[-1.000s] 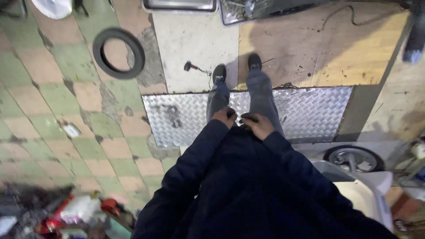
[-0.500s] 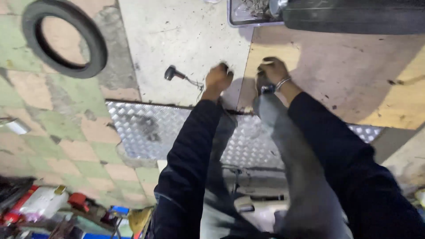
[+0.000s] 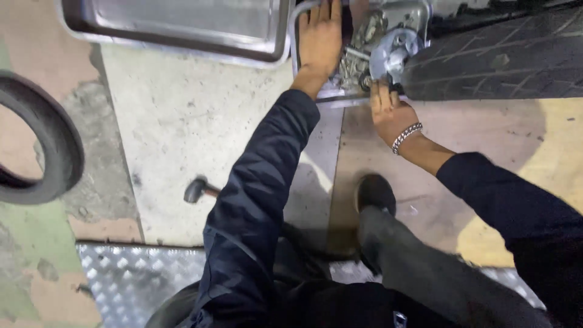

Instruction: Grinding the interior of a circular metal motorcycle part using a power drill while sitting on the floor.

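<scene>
My left hand (image 3: 320, 37) lies flat and spread on the parts tray (image 3: 316, 97) rim while my right hand (image 3: 388, 110) pinches a small, hard, probably greasy metal part (image 3: 388, 58) beside the tyre (image 3: 492, 58).

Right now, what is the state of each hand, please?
Left hand: open, lying flat on the metal tray of parts.
Right hand: fingers on a round metal part; grip unclear.

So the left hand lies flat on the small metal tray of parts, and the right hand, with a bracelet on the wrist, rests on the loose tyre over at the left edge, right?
Not quite. The right hand is at the parts tray, beside the big tyre at the top right; the loose tyre at the left edge lies untouched. The head view shows this. The left hand does lie flat on the tray.
</scene>
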